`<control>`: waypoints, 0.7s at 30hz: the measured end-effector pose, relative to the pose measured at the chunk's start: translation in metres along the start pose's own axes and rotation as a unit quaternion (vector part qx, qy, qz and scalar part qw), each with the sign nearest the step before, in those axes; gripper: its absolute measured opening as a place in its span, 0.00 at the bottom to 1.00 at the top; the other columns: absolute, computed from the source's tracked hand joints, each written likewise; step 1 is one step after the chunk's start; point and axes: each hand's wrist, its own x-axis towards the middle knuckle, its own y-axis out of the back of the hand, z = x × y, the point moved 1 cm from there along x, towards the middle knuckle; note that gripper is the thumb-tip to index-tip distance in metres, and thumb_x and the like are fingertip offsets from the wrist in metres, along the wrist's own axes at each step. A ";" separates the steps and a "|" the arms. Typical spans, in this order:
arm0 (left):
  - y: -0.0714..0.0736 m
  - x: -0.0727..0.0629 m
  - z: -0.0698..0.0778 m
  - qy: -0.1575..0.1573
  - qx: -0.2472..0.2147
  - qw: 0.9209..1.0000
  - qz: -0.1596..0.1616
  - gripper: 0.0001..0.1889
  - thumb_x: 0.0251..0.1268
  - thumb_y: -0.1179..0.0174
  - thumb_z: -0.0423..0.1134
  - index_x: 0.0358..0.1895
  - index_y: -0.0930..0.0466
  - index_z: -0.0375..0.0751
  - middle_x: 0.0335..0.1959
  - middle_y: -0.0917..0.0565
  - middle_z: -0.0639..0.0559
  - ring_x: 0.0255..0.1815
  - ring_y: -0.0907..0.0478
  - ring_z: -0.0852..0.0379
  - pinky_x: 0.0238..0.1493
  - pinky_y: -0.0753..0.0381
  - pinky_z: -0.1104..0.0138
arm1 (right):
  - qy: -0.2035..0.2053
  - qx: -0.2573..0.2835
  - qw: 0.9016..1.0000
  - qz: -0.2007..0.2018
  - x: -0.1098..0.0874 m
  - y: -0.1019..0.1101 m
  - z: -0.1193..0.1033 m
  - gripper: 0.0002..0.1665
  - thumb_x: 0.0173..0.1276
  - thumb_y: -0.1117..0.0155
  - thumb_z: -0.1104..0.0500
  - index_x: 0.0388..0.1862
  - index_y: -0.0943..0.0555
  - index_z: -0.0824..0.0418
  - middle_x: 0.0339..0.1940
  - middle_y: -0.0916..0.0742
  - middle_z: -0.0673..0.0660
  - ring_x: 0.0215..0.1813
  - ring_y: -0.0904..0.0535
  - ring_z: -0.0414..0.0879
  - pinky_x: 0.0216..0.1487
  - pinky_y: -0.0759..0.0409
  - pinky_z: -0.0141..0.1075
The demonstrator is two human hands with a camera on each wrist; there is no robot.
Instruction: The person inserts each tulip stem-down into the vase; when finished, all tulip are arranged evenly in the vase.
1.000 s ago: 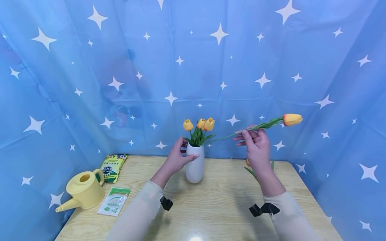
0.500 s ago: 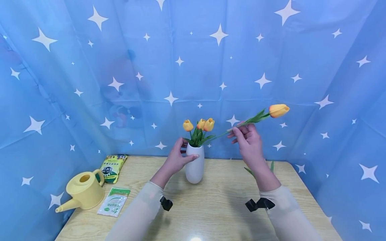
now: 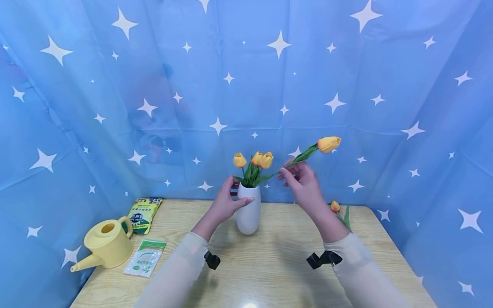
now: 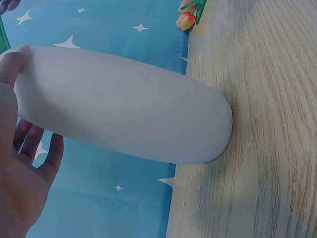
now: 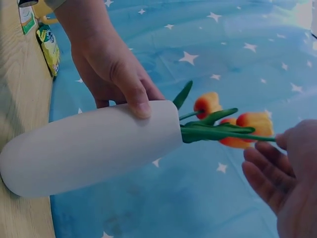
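A white vase (image 3: pixel 248 216) stands upright on the table, and my left hand (image 3: pixel 224 203) grips it near the rim, thumb in front and fingers behind. Three yellow-orange tulips (image 3: pixel 239 160) rise from its mouth among green leaves. My right hand (image 3: pixel 306 188) pinches the stem of another tulip (image 3: pixel 329 144), tilted with its bloom to the upper right. In the right wrist view this stem (image 5: pixel 247 135) runs toward the vase mouth over the leaves; I cannot tell whether its tip is inside. The held bloom is out of that view.
Further tulips (image 4: pixel 185 21) lie on the table at the back right, partly behind my right forearm in the head view. To the left are a yellow watering can (image 3: pixel 109 244), a yellow-green bag (image 3: pixel 144 215) and a white-green packet (image 3: pixel 145 258). A blue star curtain (image 3: pixel 246 94) hangs behind.
My right hand has moved left with the tulip, bringing its stem up to the vase mouth and tilting it steeper. A tulip on the table has come into sight. The left hand and vase stay put.
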 end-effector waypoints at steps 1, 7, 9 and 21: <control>0.000 0.000 0.000 0.001 0.000 1.000 0.000 0.31 0.68 0.20 0.56 0.64 0.29 0.53 0.65 0.22 0.51 0.68 0.21 0.44 0.67 0.16 0.43 | -0.001 -0.010 1.000 -0.007 0.000 -0.001 0.000 0.11 0.86 0.34 0.60 0.55 0.19 0.69 0.44 0.09 0.65 0.45 0.10 0.58 0.43 0.09 0.39; 0.000 0.000 0.001 -0.003 0.001 1.000 0.001 0.33 0.68 0.20 0.56 0.65 0.29 0.51 0.66 0.21 0.50 0.68 0.21 0.45 0.69 0.17 0.43 | -0.011 -0.075 0.996 -0.046 0.001 -0.009 0.001 0.10 0.86 0.34 0.57 0.54 0.18 0.63 0.42 0.08 0.60 0.41 0.10 0.51 0.40 0.10 0.37; 0.000 0.000 0.000 -0.009 0.001 1.000 0.002 0.33 0.68 0.20 0.55 0.65 0.29 0.51 0.65 0.21 0.49 0.68 0.21 0.45 0.69 0.17 0.42 | -0.019 -0.089 0.994 -0.058 0.002 -0.012 0.002 0.09 0.87 0.35 0.57 0.54 0.17 0.62 0.41 0.08 0.60 0.40 0.11 0.49 0.40 0.10 0.39; 0.001 0.002 -0.003 -0.035 0.000 0.999 0.002 0.31 0.69 0.20 0.53 0.64 0.29 0.49 0.65 0.22 0.48 0.67 0.21 0.45 0.71 0.18 0.41 | -0.055 -0.071 0.993 -0.080 0.003 -0.025 0.010 0.09 0.86 0.34 0.58 0.57 0.18 0.62 0.44 0.09 0.58 0.43 0.11 0.50 0.43 0.08 0.48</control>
